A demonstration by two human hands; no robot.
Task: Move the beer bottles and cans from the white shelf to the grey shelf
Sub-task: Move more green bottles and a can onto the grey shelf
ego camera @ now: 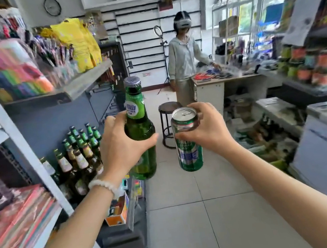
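The goods on the near shelves at nine and three o'clock are smeared by blur, and the left hand (pixel 122 145) hides the middle of the green glass bottle (pixel 140 132) it grips upright, thumb across the front. Just beside it at three o'clock, apart from it, the right hand (pixel 206 127) holds a green metal can (pixel 188 141) by its upper part, pull-tab top showing. Both hang over the tiled floor (pixel 194 215). At nine o'clock, capped bottles (pixel 82 156) crowd the grey shelf (pixel 87 82).
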